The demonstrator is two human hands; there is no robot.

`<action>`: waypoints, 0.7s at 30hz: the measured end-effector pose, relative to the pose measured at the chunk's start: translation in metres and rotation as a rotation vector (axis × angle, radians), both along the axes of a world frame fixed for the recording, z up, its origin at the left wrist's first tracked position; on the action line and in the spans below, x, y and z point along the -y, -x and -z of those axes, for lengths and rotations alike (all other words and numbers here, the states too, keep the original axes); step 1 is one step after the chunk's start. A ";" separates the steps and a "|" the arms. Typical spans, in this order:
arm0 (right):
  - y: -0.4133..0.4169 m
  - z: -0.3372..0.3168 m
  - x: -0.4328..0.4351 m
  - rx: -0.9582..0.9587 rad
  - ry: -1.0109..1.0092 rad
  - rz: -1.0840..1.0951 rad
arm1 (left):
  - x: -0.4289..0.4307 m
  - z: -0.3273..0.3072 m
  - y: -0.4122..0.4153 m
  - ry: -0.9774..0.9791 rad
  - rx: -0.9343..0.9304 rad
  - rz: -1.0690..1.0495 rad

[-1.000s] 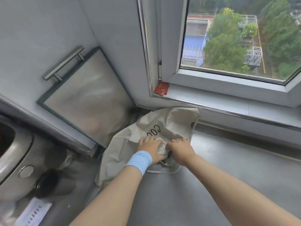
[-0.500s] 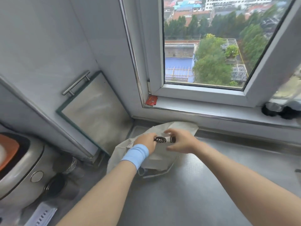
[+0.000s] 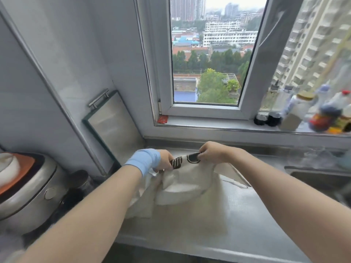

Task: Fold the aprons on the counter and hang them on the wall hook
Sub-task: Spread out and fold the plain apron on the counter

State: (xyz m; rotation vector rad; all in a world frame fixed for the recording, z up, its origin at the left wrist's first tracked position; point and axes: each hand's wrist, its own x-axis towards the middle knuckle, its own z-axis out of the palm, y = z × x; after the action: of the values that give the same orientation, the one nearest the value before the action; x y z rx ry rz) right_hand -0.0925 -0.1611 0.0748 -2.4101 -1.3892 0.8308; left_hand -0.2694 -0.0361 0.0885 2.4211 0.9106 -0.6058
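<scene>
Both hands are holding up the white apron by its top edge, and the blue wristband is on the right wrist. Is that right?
Not quite. The head view shows the blue wristband on the left wrist, not the right. The rest holds: the left hand and right hand both pinch the white apron by its top edge, lifting it.

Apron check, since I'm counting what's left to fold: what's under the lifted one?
Under the apron, held up by the left hand and right hand, only steel counter shows; its hanging folds hide the rest.
</scene>
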 end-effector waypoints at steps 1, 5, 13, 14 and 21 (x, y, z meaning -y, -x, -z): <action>0.003 -0.010 0.011 -0.009 0.041 -0.012 | 0.009 -0.009 0.001 0.108 -0.033 -0.007; -0.008 -0.049 0.044 -0.017 0.120 0.079 | 0.023 -0.036 -0.004 0.408 0.027 -0.037; -0.043 -0.042 0.052 0.385 -0.085 0.118 | 0.029 -0.024 -0.050 -0.289 0.177 0.078; -0.047 -0.034 0.049 0.483 -0.105 0.118 | 0.028 -0.016 -0.057 -0.333 0.191 0.056; -0.097 0.038 0.011 0.418 -0.059 0.322 | -0.003 0.043 -0.114 -0.301 0.261 -0.118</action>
State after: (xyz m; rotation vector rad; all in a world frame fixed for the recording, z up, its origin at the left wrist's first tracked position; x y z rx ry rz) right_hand 0.0043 -0.1716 0.0367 -2.7612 -1.0731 0.2115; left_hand -0.1559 -0.0329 0.0451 2.6038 1.0846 -0.1089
